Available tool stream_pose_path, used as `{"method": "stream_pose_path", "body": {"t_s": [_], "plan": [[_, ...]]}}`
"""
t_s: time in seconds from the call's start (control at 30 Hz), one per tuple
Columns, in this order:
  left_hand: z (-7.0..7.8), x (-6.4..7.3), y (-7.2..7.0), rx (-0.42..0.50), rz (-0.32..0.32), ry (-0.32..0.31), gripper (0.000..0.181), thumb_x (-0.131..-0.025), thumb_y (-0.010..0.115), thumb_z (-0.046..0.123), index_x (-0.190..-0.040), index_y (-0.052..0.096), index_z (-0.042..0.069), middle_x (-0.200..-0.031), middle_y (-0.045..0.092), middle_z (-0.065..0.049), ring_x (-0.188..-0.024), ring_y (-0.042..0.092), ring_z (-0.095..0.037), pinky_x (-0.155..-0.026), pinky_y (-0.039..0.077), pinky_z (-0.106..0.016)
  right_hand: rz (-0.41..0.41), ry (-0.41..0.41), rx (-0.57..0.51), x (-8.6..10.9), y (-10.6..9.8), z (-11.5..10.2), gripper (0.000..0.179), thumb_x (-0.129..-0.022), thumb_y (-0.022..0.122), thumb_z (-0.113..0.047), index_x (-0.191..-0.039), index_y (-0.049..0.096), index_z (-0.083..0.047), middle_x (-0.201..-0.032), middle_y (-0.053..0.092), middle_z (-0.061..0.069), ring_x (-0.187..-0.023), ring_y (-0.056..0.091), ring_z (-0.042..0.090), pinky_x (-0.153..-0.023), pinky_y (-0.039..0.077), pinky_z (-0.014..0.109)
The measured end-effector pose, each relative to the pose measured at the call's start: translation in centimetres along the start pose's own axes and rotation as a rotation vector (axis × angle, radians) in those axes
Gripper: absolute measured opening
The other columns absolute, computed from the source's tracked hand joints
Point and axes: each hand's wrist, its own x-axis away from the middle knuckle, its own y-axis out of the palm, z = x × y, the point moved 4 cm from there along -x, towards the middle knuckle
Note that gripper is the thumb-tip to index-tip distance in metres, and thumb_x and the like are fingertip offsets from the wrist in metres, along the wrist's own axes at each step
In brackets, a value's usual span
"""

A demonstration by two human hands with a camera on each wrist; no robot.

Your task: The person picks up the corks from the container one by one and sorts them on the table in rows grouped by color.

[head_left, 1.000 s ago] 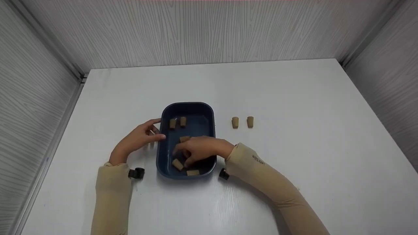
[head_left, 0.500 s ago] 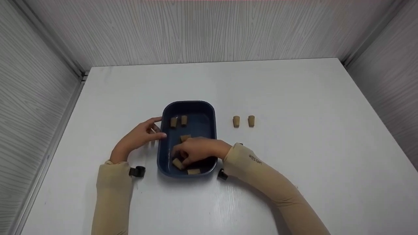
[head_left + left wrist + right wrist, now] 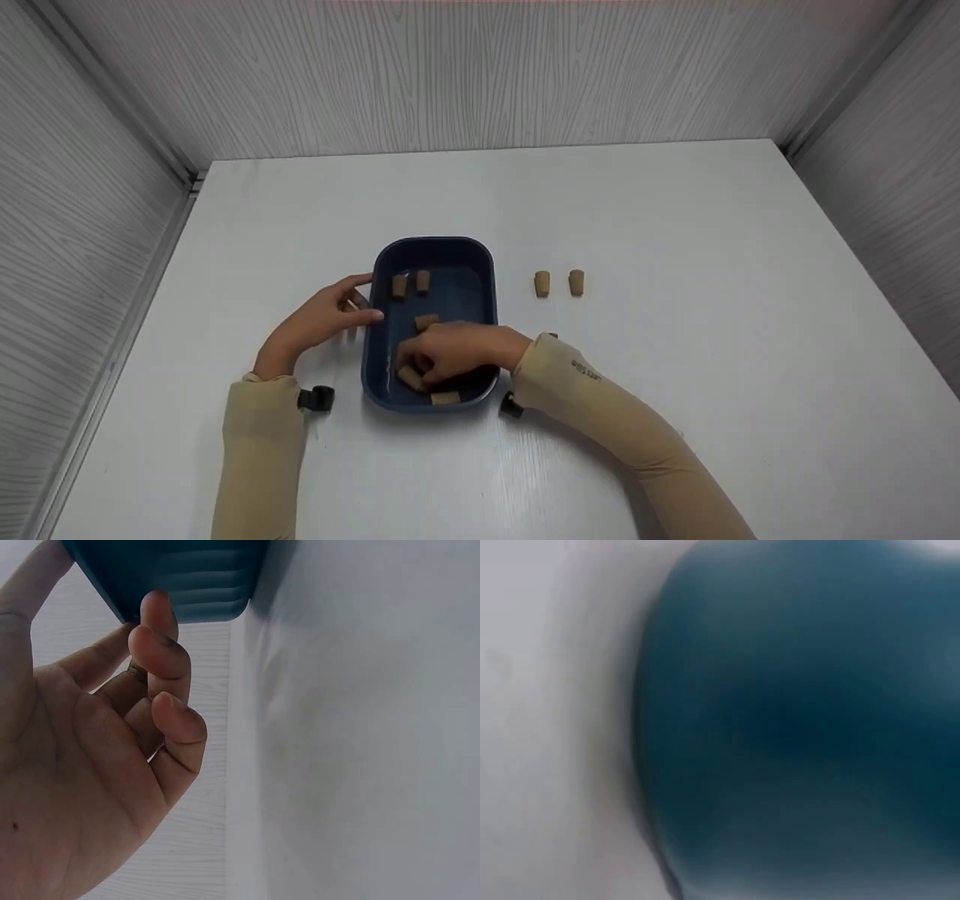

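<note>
In the head view, a dark blue tray (image 3: pixel 459 289) with tall walls holds several tapered corks. My left hand (image 3: pixel 319 315) grips its left wall, the thumb over the rim and the index finger on the outside. In the left wrist view the other fingers of that hand curl below the tray's ribbed wall (image 3: pixel 202 585). My right hand (image 3: pixel 457 350) reaches over the tray's right wall and pinches a slanted cork (image 3: pixel 411 378) between thumb and index finger. Close by lies another cork (image 3: pixel 445 398), and a further cork (image 3: pixel 426 322) is partly covered by the hand.
Two corks (image 3: pixel 399 286) (image 3: pixel 423 282) stand near the tray's far left. On the white table (image 3: pixel 675 337), a cork (image 3: pixel 542 283) and another cork (image 3: pixel 576 283) stand right of the tray. The blurred right wrist view shows only the tray's outer wall (image 3: pixel 795 720) and table.
My right fingers have drawn in around the slanted cork, which has shifted slightly. The left hand keeps its hold on the tray. The whole head view has moved a little.
</note>
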Motion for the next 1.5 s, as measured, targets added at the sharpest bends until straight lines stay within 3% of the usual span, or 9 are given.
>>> {"method": "stream_pose_path", "body": {"t_s": [0.3,0.53,0.83,1.5], "plan": [[-0.1,0.0,0.1,-0.002,-0.008,0.007,0.077,-0.088,0.068,0.044,-0.151,0.033,0.016,-0.109,0.058,-0.012,-0.084,0.055,-0.023,-0.069,0.044,-0.035,0.089,-0.069,-0.049,0.4,-1.0,0.1,0.036,-0.094,0.062,-0.023,-0.129,0.059,-0.018,-0.092,0.063,-0.001,-0.084,0.054,0.01,-0.072,0.042,0.02],[-0.5,-0.2,0.1,-0.019,0.004,0.015,0.078,-0.087,0.068,0.047,-0.15,0.035,0.018,-0.107,0.059,-0.01,-0.08,0.056,-0.022,-0.066,0.045,-0.033,0.167,-0.126,-0.15,1.6,-2.2,0.3,0.037,-0.095,0.061,-0.022,-0.131,0.057,-0.018,-0.091,0.063,-0.001,-0.075,0.055,0.007,-0.068,0.043,0.02],[-0.1,-0.1,0.1,-0.027,0.012,0.018,0.076,-0.088,0.067,0.045,-0.15,0.035,0.015,-0.106,0.059,-0.01,-0.08,0.056,-0.021,-0.067,0.045,-0.033,0.284,-0.135,-0.232,3.4,-3.8,0.7,0.038,-0.093,0.066,-0.031,-0.127,0.058,-0.017,-0.086,0.059,-0.003,-0.071,0.051,0.007,-0.066,0.043,0.021],[-0.1,-0.1,0.0,-0.03,0.005,0.015,0.077,-0.088,0.069,0.044,-0.15,0.035,0.015,-0.111,0.058,-0.013,-0.083,0.053,-0.02,-0.069,0.044,-0.033,0.521,-0.135,-0.365,8.7,-7.2,3.9,0.04,-0.094,0.065,-0.024,-0.131,0.054,-0.014,-0.081,0.054,0.001,-0.065,0.045,0.012,-0.062,0.038,0.023]]}}
